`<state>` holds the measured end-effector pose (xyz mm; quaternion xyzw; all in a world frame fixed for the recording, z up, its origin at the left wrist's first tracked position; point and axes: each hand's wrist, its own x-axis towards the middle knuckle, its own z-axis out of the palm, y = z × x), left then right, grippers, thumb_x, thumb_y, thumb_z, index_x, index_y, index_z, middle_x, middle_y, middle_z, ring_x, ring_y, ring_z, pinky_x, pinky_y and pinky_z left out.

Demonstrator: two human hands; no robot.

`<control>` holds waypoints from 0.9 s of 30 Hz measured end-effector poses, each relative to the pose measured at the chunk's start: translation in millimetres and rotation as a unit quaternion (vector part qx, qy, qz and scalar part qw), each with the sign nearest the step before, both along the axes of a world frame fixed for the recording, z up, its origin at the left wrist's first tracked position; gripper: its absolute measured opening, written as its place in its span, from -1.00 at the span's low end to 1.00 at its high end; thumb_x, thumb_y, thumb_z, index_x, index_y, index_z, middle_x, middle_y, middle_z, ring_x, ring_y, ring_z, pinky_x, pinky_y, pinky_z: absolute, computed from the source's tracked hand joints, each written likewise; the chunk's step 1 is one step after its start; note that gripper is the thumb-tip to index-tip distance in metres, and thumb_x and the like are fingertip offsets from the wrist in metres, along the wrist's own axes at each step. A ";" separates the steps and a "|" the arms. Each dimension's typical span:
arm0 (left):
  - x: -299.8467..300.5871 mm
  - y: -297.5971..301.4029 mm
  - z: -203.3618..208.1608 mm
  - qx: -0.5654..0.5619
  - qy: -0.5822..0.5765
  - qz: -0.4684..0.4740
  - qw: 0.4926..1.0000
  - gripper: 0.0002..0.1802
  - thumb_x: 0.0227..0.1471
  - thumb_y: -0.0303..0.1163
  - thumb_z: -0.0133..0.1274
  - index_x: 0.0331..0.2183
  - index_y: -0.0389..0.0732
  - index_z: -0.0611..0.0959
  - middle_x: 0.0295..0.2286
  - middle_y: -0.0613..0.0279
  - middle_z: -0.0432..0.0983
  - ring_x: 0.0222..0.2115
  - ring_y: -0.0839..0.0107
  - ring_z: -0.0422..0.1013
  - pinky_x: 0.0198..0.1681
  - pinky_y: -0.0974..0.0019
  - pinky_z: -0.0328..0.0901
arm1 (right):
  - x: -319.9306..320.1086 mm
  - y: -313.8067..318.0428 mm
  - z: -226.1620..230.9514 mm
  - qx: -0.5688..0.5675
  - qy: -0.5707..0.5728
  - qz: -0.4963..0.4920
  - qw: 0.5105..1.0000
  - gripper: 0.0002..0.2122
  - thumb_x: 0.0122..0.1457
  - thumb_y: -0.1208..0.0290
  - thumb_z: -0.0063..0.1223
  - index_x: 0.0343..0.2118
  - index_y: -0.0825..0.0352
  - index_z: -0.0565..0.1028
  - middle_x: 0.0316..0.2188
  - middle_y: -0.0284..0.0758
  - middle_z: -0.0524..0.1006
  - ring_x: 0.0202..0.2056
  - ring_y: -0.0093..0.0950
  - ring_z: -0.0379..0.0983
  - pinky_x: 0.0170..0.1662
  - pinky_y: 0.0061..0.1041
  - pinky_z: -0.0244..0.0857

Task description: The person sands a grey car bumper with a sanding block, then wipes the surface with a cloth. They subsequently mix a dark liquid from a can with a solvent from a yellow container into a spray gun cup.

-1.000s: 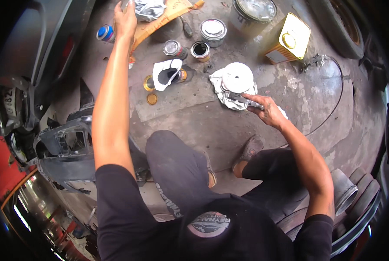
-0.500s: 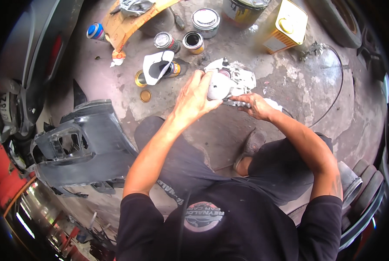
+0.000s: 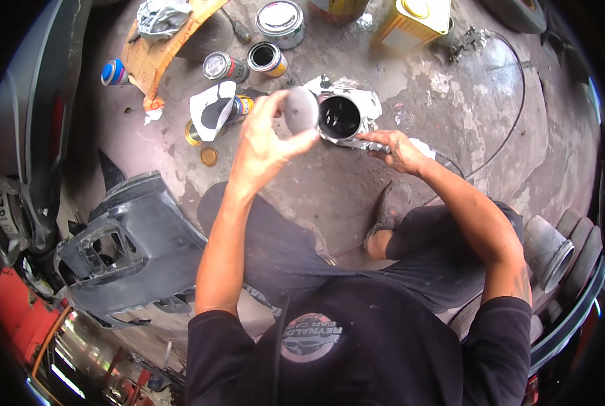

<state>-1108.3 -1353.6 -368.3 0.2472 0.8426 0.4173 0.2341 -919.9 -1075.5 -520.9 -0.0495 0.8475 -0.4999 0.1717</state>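
Note:
My left hand (image 3: 258, 145) is closed on a round greyish-white lid (image 3: 301, 110), pinching it by its edge and holding it tilted. Just right of the lid is a cup (image 3: 340, 117), its mouth uncovered and its inside dark and glossy. Below the cup's rim shows the metal body of what looks like a spray gun (image 3: 368, 145), with my right hand (image 3: 402, 153) wrapped round it. A crumpled white cloth (image 3: 368, 101) lies behind the cup. How the cup joins the metal body is hidden.
Ahead on the floor stand an opened can of dark paint (image 3: 265, 58), closed cans (image 3: 280, 25) and a yellow square tin (image 3: 414, 24). A paper strainer (image 3: 213, 111) leans by a small can. A dark bumper part (image 3: 130, 243) lies left; a hose (image 3: 519, 111) curves right.
The lid has come off the cup and moved left in my left hand, baring the dark inside. My right hand keeps its hold. The view has shifted slightly.

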 end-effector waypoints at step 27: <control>-31.8 -95.3 -58.0 -0.274 0.234 0.202 0.911 -0.72 0.04 -0.48 0.22 -0.15 -0.29 0.70 -0.19 -0.05 0.52 -0.14 -0.06 0.50 -0.10 0.00 0.39 | -44.9 -25.6 40.4 0.009 0.023 -0.067 0.997 -0.52 0.20 0.50 0.21 0.22 0.23 0.47 0.14 -0.11 0.54 0.13 -0.09 0.50 0.20 -0.26 0.35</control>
